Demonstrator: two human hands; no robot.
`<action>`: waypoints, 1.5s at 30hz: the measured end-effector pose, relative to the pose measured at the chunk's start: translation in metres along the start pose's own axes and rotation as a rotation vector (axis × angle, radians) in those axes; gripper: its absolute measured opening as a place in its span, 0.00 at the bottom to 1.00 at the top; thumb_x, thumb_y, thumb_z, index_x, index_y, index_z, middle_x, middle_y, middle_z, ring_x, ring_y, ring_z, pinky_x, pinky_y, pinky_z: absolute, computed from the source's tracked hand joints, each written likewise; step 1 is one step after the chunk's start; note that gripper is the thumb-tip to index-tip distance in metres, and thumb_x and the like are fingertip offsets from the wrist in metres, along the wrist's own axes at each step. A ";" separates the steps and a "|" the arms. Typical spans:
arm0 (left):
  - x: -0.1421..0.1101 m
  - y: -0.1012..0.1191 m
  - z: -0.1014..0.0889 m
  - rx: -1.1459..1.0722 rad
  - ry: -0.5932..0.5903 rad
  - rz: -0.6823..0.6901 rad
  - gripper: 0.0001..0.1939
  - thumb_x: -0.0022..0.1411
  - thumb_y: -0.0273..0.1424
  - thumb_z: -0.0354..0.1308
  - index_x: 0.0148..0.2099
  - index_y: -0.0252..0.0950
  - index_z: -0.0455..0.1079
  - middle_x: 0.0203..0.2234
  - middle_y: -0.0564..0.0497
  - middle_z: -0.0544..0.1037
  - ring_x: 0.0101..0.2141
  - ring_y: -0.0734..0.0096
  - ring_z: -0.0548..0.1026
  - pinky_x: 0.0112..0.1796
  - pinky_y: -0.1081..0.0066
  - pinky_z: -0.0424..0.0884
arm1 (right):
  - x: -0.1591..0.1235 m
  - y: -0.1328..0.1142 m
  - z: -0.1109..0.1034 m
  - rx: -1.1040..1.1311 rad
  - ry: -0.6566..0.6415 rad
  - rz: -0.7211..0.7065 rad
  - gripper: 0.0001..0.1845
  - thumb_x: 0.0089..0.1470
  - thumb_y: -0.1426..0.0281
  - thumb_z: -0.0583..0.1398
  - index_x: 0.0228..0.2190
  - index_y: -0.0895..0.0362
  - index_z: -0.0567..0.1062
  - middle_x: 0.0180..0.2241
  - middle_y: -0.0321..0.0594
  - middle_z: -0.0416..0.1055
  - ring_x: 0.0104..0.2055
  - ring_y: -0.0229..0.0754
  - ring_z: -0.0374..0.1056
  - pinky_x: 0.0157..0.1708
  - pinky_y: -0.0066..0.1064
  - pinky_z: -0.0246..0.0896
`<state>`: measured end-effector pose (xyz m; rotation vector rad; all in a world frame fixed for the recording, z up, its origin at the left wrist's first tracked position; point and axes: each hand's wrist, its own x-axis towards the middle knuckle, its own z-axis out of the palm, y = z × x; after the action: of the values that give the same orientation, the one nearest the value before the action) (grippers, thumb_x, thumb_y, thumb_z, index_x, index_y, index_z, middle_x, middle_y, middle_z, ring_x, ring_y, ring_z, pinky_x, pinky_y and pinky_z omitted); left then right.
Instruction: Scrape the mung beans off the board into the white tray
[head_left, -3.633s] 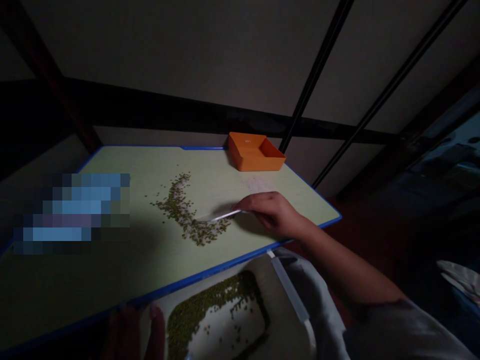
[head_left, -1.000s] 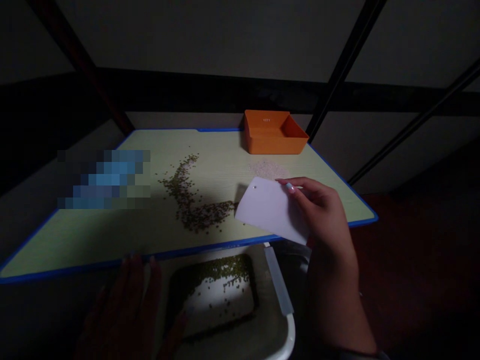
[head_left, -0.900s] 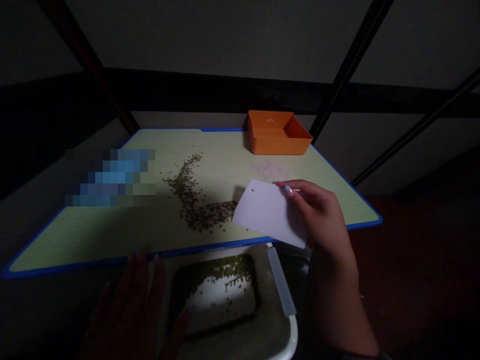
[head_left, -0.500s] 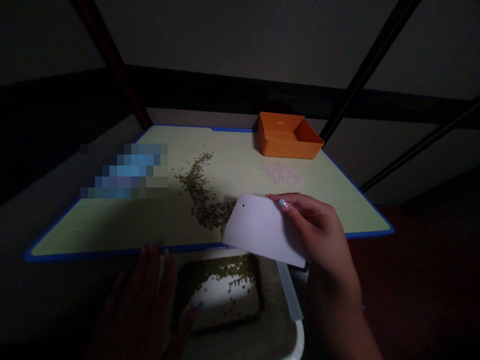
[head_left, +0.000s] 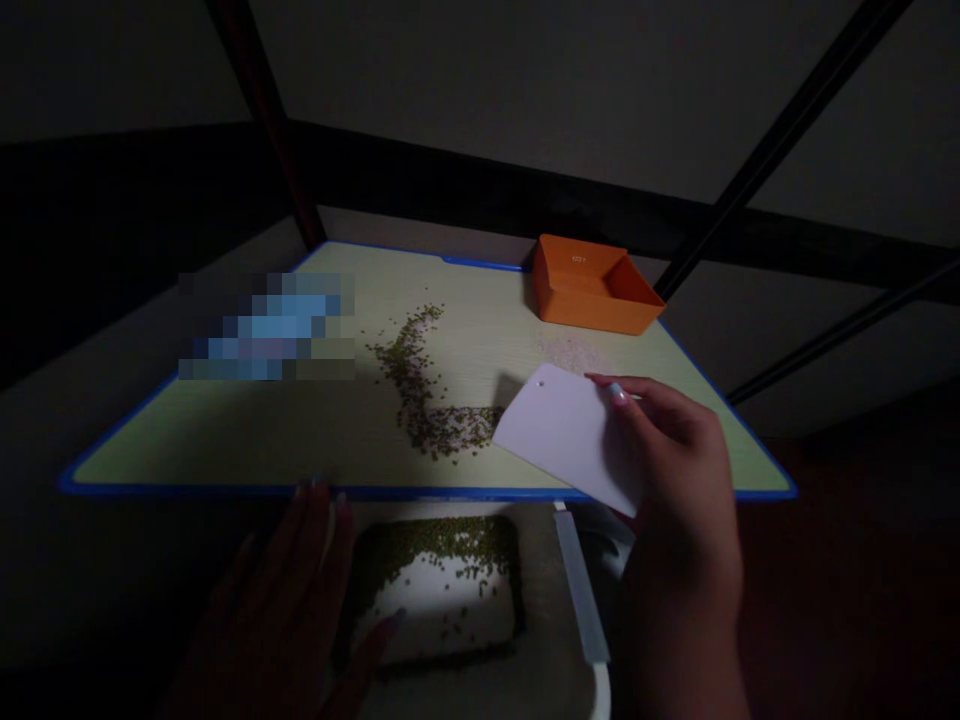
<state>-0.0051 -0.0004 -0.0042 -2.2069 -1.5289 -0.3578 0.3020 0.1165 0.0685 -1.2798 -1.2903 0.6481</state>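
A thin white dough scraper with a small hole in one corner is pinched in my right hand, above the front right of the table. Just left of the scraper, small green beans, probably mung beans, lie in a curved band mixed with pale grains. My left hand, in deep shadow, grips the left side of a clear plastic container, thumb over the rim. More green beans line that container below the table's front edge. A grey-white clip handle runs along its right side.
The pale yellow folding table has a blue rim. An orange open box stands at the back right, with a thin patch of pale grains in front. A blurred-out blue item lies at the left.
My right hand and the scraper have moved right, away from the container, uncovering more of its clip handle. My left hand stays put. The view has shifted slightly.
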 end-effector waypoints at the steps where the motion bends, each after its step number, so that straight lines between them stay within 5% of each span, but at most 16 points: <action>1: 0.000 0.000 0.000 -0.001 0.006 0.004 0.39 0.61 0.49 0.40 0.65 0.26 0.46 0.70 0.36 0.41 0.69 0.53 0.41 0.63 0.55 0.46 | 0.001 0.000 0.000 -0.002 -0.001 -0.005 0.06 0.55 0.65 0.64 0.34 0.48 0.82 0.34 0.34 0.80 0.33 0.37 0.71 0.33 0.31 0.61; 6: 0.001 0.000 0.003 -0.017 0.040 0.005 0.39 0.60 0.48 0.41 0.65 0.26 0.46 0.70 0.36 0.44 0.69 0.53 0.44 0.58 0.50 0.54 | 0.002 0.000 0.002 0.001 -0.026 -0.029 0.06 0.56 0.66 0.63 0.34 0.47 0.82 0.36 0.33 0.81 0.36 0.38 0.72 0.35 0.31 0.62; 31: 0.004 0.000 0.003 -0.023 0.067 0.017 0.40 0.56 0.44 0.45 0.65 0.26 0.47 0.70 0.38 0.44 0.69 0.55 0.44 0.55 0.50 0.57 | -0.007 -0.005 0.004 0.007 -0.052 0.020 0.06 0.56 0.63 0.63 0.34 0.48 0.82 0.30 0.33 0.77 0.27 0.34 0.66 0.29 0.30 0.59; 40: 0.003 0.000 0.004 -0.069 0.067 0.005 0.39 0.57 0.45 0.45 0.65 0.25 0.48 0.70 0.38 0.44 0.69 0.55 0.44 0.64 0.58 0.45 | -0.004 -0.003 0.005 -0.009 -0.019 0.016 0.07 0.56 0.63 0.63 0.34 0.48 0.82 0.31 0.34 0.78 0.30 0.37 0.69 0.33 0.33 0.62; 45: 0.000 0.000 0.004 -0.047 0.040 -0.028 0.40 0.58 0.46 0.44 0.66 0.31 0.44 0.70 0.41 0.44 0.69 0.56 0.45 0.60 0.52 0.55 | -0.003 -0.003 0.007 -0.013 -0.051 0.003 0.08 0.55 0.62 0.64 0.36 0.49 0.82 0.35 0.37 0.79 0.34 0.40 0.71 0.34 0.34 0.64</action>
<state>-0.0048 0.0017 -0.0076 -2.2021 -1.5467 -0.4491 0.2945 0.1149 0.0685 -1.2836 -1.3365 0.6796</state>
